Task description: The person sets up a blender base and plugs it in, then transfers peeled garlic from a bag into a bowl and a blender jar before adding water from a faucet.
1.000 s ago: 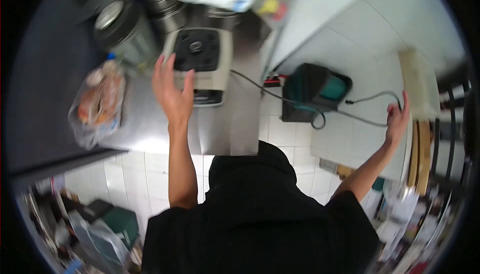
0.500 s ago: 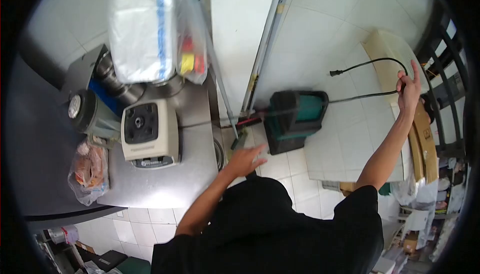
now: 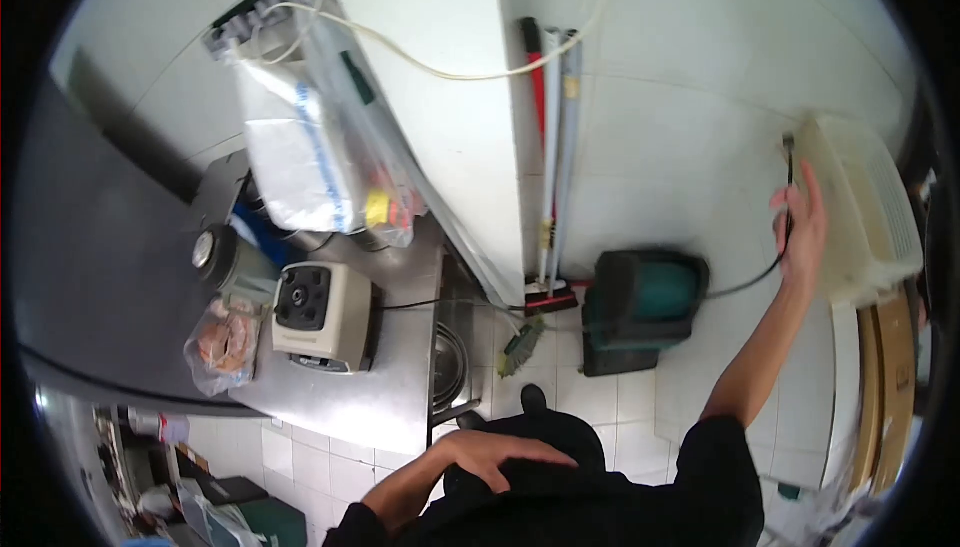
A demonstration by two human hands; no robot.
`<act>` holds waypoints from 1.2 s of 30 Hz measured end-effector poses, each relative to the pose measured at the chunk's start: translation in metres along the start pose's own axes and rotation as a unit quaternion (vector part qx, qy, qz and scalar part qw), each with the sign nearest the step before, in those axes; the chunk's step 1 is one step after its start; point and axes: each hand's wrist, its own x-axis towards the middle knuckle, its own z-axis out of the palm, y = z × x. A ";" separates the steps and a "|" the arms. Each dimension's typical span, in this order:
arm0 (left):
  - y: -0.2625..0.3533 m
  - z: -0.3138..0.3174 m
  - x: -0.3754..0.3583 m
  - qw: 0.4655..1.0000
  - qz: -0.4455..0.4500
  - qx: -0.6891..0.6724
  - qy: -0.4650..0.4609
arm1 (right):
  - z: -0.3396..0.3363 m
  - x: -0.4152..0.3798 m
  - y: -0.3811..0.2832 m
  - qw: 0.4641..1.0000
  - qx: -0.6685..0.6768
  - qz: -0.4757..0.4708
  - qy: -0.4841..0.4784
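My right hand point(image 3: 800, 232) is raised at the right, closed around a black power cord point(image 3: 752, 279) whose plug end point(image 3: 788, 141) points up by a cream plastic crate point(image 3: 868, 209). The cord runs down to a green and black machine point(image 3: 642, 309) standing on the white tiled floor. My left hand point(image 3: 497, 452) lies flat against my black shirt at the bottom, fingers apart, holding nothing. A beige blender base point(image 3: 322, 317) sits on the steel counter point(image 3: 380, 399) to the left.
A bag of bread point(image 3: 224, 345) and metal canisters point(image 3: 222, 253) sit by the blender base. Plastic bags point(image 3: 318, 155) hang above the counter. Broom handles point(image 3: 553, 157) lean on the wall. Cardboard point(image 3: 888, 387) stands at the right edge.
My left hand has drawn back from the counter to rest on my shirt. My right hand has lifted the cord higher toward the crate, and my head has tilted up.
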 end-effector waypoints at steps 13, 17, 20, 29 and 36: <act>0.023 -0.103 0.042 0.876 -0.022 -0.198 0.439 | 0.118 -0.225 0.092 0.941 0.139 0.063 -0.303; 0.012 -0.105 0.029 0.754 0.086 -0.371 0.535 | 0.127 -0.235 0.113 0.874 -0.022 0.047 -0.483; 0.011 -0.086 0.013 0.746 0.099 -0.329 0.570 | 0.132 -0.160 0.085 0.703 -0.151 -0.149 -0.679; -0.023 -0.042 -0.043 0.722 0.091 -0.177 0.663 | 0.204 0.071 -0.142 0.788 -0.205 -0.581 0.004; -0.027 -0.019 -0.084 0.712 0.083 -0.126 0.686 | 0.291 0.126 -0.148 0.710 -0.393 -0.581 0.060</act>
